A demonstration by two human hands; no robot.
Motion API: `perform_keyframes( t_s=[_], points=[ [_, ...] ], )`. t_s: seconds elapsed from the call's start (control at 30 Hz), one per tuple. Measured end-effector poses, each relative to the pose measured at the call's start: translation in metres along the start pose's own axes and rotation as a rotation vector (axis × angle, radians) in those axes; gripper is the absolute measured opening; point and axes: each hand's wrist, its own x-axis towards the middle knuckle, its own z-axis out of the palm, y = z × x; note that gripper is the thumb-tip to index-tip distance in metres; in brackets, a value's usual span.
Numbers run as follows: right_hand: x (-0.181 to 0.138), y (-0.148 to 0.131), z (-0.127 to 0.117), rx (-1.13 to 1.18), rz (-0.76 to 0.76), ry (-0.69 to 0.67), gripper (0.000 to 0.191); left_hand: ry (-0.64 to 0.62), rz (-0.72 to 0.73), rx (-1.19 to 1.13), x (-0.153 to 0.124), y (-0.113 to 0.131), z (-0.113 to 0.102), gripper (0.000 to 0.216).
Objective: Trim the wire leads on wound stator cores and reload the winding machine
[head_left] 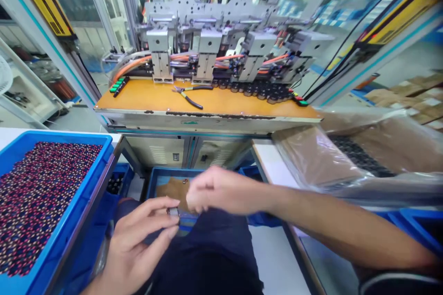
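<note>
My left hand [138,239] hovers over my lap with thumb and fingers pinched on a small grey metal part [173,212]. My right hand [214,192] reaches across from the right, blurred by motion, its fingers curled close to that same part. What the right fingers hold, if anything, I cannot make out. Both hands sit above a blue bin [162,176] on the floor that has a brown sheet inside.
A blue tray [83,193] full of small red and dark parts stands at the left. Ahead is an orange-topped machine bench [207,99] with pliers [188,94], black parts and grey fixtures. Plastic-wrapped cardboard trays [346,156] lie at the right.
</note>
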Motion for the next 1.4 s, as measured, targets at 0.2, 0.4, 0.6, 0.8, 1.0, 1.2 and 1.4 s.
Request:
perform_keyframes(
  t_s=[0.2, 0.4, 0.6, 0.8, 1.0, 1.2, 1.4],
  points=[
    [0.084, -0.015, -0.117, -1.047, -0.099, 0.714, 0.039, 0.168, -0.061, 0.011, 0.004, -0.004, -0.002, 0.032],
    [0.142, 0.011, -0.154, -1.125, 0.070, 0.632, 0.054, 0.274, -0.120, -0.044, 0.002, -0.006, -0.005, 0.030],
    [0.118, 0.023, -0.145, -1.181, 0.086, 0.516, 0.052, 0.366, -0.207, -0.078, -0.004, -0.008, -0.007, 0.029],
    [0.049, 0.051, -0.098, -1.255, -0.221, 0.548, 0.053, 0.347, -0.229, -0.129, 0.000, -0.010, -0.002, 0.030],
    [-0.016, 0.093, 0.031, -0.526, -0.446, 0.513, 0.052, 0.321, -0.190, -0.086, 0.005, -0.013, 0.001, 0.032],
    [-0.040, 0.093, 0.097, 0.027, -0.367, 0.336, 0.075, 0.290, -0.179, -0.049, 0.008, -0.013, 0.006, 0.033],
    [-0.041, 0.085, 0.096, 0.171, -0.329, 0.236, 0.083, 0.293, -0.155, 0.015, 0.006, -0.010, 0.010, 0.035]
  ],
)
